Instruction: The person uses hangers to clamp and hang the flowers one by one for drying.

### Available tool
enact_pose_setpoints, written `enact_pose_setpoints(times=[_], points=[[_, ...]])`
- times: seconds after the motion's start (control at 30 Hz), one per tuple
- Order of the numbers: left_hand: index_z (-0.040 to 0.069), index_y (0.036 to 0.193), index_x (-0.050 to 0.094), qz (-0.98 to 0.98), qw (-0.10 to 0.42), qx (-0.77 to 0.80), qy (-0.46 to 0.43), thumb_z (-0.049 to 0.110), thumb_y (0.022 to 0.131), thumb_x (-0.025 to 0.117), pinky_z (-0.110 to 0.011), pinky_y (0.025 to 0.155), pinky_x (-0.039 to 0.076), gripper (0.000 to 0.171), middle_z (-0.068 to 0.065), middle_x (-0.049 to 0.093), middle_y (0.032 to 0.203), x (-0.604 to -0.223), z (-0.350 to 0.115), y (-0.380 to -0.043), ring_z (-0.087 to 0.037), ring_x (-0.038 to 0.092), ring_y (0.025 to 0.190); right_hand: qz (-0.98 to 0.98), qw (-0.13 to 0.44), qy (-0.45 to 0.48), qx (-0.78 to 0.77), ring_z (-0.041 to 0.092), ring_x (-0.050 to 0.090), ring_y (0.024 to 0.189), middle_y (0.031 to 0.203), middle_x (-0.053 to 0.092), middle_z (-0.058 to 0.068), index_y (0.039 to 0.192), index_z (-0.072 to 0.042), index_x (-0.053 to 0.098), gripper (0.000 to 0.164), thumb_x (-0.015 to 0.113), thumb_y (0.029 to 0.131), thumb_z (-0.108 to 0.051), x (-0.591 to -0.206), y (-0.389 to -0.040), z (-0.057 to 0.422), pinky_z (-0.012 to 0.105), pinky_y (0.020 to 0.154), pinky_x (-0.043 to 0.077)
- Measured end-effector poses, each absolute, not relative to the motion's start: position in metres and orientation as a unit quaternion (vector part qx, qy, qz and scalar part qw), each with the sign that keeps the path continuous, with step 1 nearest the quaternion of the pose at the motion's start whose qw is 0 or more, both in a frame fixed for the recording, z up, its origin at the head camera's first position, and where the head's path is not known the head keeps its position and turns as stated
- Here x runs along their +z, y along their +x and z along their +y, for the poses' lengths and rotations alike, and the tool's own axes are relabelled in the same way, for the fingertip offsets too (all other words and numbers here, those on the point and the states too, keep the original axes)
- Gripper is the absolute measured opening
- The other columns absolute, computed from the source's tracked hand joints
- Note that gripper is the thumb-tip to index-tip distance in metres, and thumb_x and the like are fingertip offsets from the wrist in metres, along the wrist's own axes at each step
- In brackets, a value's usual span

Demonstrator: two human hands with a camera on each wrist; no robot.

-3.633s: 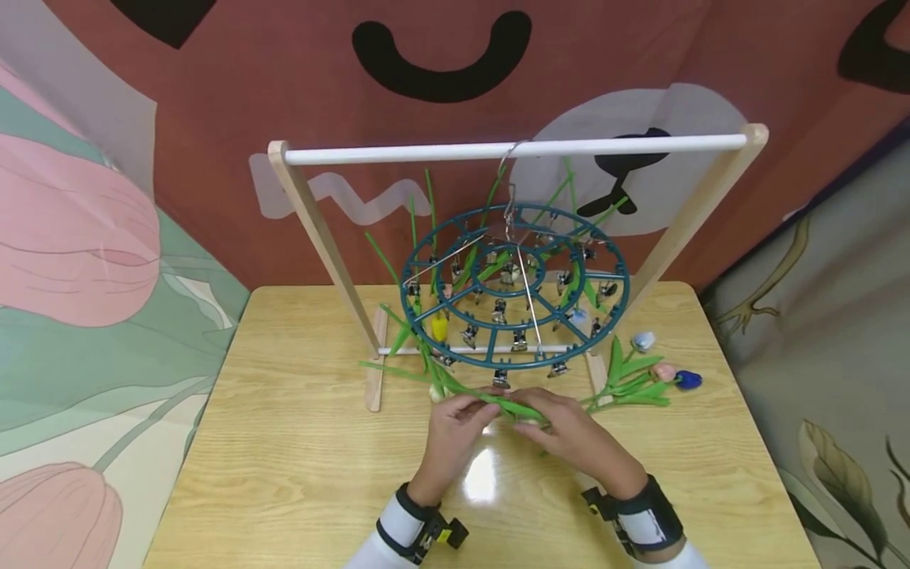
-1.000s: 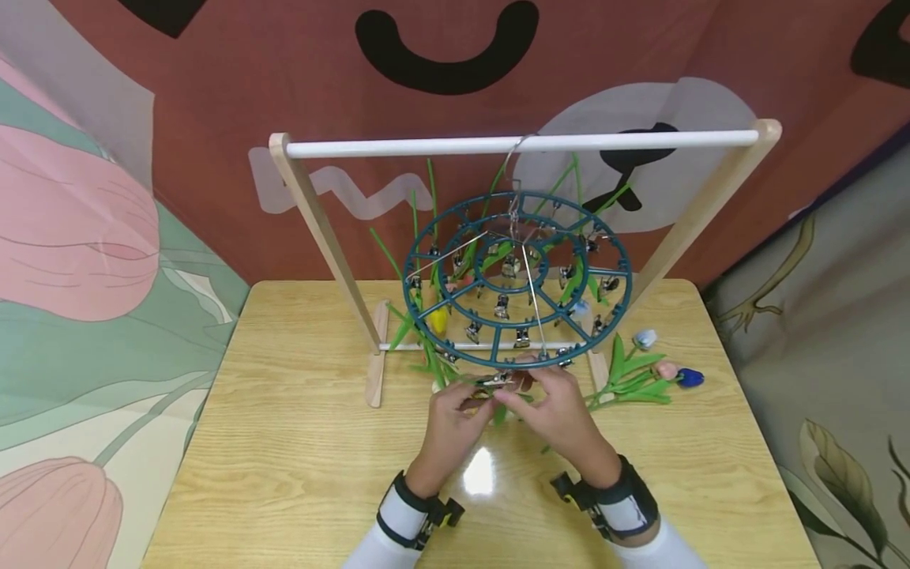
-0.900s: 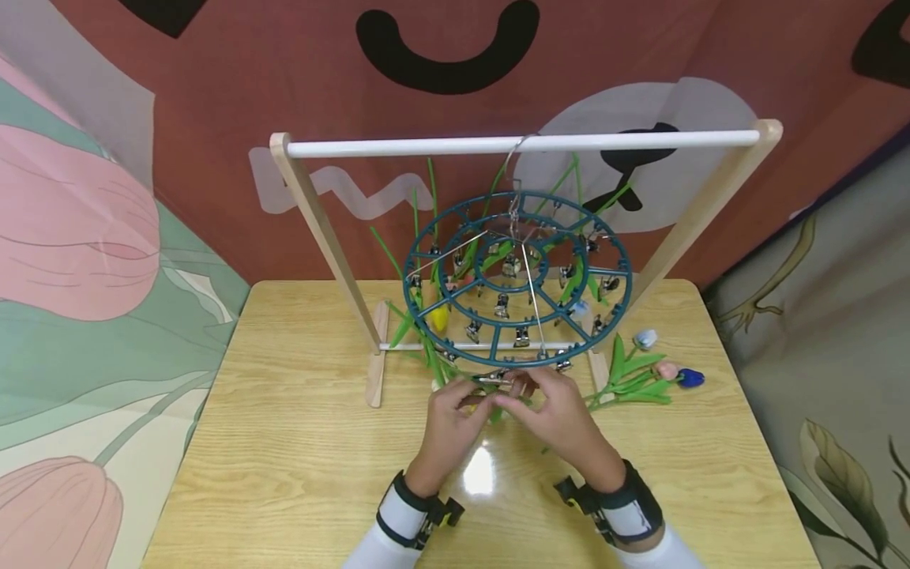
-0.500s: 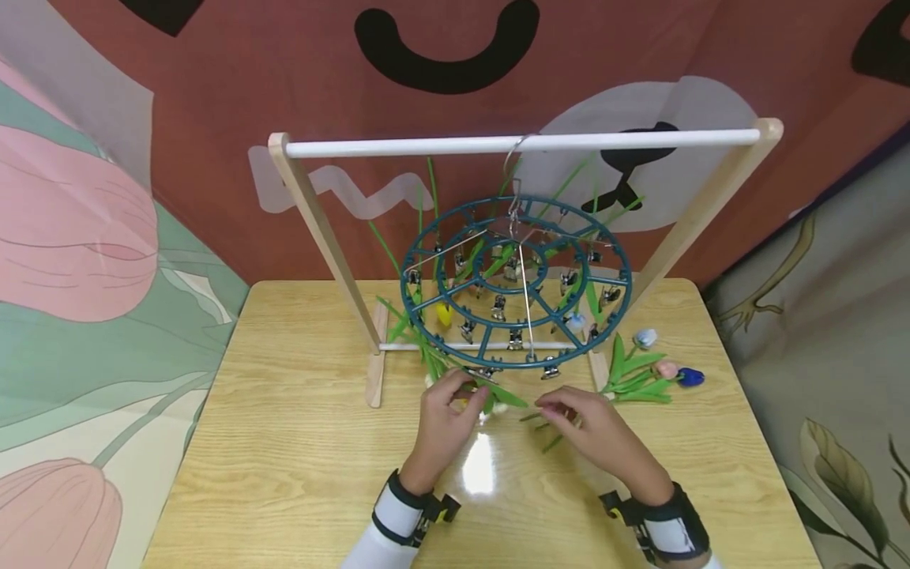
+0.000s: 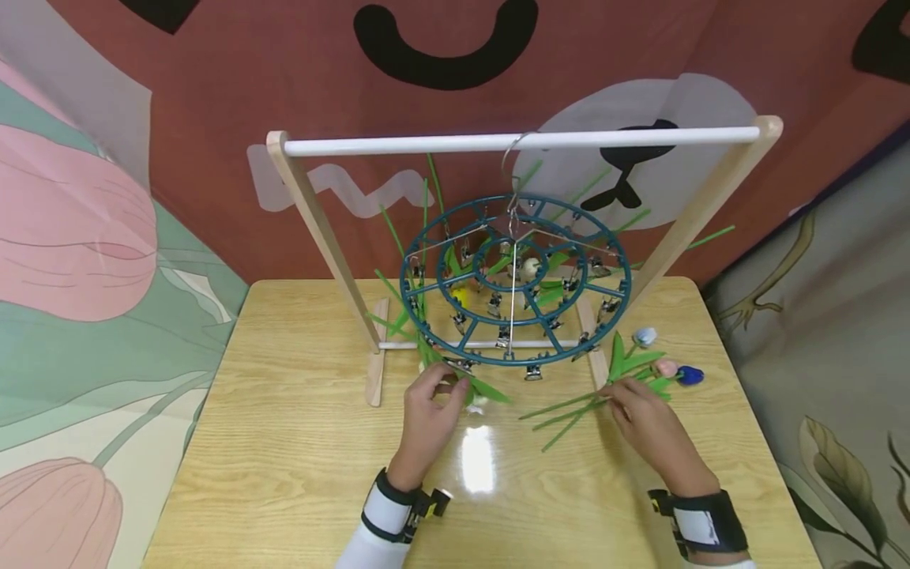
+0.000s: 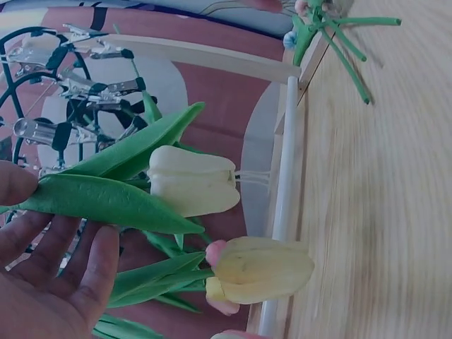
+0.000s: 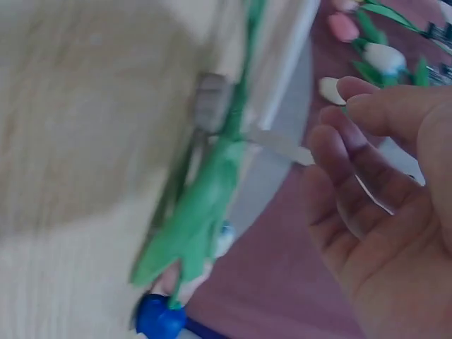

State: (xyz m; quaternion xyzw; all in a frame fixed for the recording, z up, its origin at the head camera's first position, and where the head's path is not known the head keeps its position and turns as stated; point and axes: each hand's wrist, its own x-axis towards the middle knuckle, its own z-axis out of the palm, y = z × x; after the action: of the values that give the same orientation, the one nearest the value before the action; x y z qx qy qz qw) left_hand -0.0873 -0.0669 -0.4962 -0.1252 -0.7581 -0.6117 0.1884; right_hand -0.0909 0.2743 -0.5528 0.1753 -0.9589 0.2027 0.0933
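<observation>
A teal round clip hanger (image 5: pixel 515 359) hangs from the white bar (image 5: pixel 512 144) of a wooden rack, with several artificial tulips clipped to it. My left hand (image 5: pixel 448 386) is at the hanger's front left rim. In the left wrist view, its thumb and fingers (image 6: pixel 78 272) pinch a green leaf (image 6: pixel 106 201) of a white tulip (image 6: pixel 194 183); a pale yellow tulip (image 6: pixel 261 268) hangs just below. My right hand (image 5: pixel 617 393) reaches right, fingertips at the stems (image 5: pixel 562 411) of loose tulips (image 5: pixel 640 365) lying on the table. The blurred right wrist view shows that hand (image 7: pixel 346 120) holding nothing.
The rack stands at the back of a wooden table (image 5: pixel 298 442), its feet left and right of the hanger. A blue tulip head (image 5: pixel 688 374) lies at the table's right edge. Printed fabric hangs behind and on both sides.
My right hand has left the hanger's front rim and moved right to the loose tulips on the table. The hanger has turned and swung slightly. My left hand stays at the rim.
</observation>
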Motion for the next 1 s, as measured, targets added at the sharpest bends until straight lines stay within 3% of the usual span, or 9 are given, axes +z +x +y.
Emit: enact_pose_setpoints(times=[0.4,0.57,0.83,1.0], points=[[-0.009,0.091,0.066,-0.77,0.217,-0.595,-0.082,-0.015,0.087,0.068,-0.044,0.07,0.066,0.007,-0.024,0.07,0.092,-0.492,-0.081,-0.094,-0.036,0.069,0.087,-0.946,0.138,0.248,0.154,0.029,0.064,0.088,0.095,0.067,0.012,0.095,-0.004,0.075,0.03,0.09,0.071,0.006,-0.584,-0.105,0.285,0.045,0.072,0.058],[-0.008,0.092,0.067,-0.773,0.219,-0.591,-0.076,-0.016,0.085,0.07,-0.037,0.072,0.066,0.011,-0.022,0.07,0.093,-0.497,-0.084,-0.096,-0.032,0.069,0.088,-0.951,0.127,0.247,0.133,0.03,0.062,0.09,0.097,0.067,0.012,0.097,-0.004,0.074,0.024,0.084,0.077,0.006,-0.592,-0.107,0.286,0.045,0.076,0.056],[-0.001,0.096,0.069,-0.778,0.229,-0.578,-0.093,-0.01,0.084,0.077,-0.038,0.074,0.066,0.017,-0.016,0.07,0.095,-0.524,-0.087,-0.103,-0.031,0.069,0.09,-0.957,0.124,0.252,0.072,0.035,0.063,0.101,0.104,0.072,0.015,0.1,-0.007,0.068,0.024,0.07,0.084,0.011,-0.586,-0.102,0.282,0.053,0.091,0.055],[0.003,0.101,0.07,-0.782,0.218,-0.574,-0.111,-0.002,0.085,0.08,-0.042,0.073,0.065,0.02,-0.011,0.069,0.099,-0.525,-0.088,-0.1,-0.028,0.068,0.093,-0.952,0.142,0.262,0.076,0.033,0.066,0.095,0.102,0.07,0.015,0.101,-0.006,0.067,0.03,0.07,0.082,0.016,-0.574,-0.097,0.273,0.05,0.084,0.058]])
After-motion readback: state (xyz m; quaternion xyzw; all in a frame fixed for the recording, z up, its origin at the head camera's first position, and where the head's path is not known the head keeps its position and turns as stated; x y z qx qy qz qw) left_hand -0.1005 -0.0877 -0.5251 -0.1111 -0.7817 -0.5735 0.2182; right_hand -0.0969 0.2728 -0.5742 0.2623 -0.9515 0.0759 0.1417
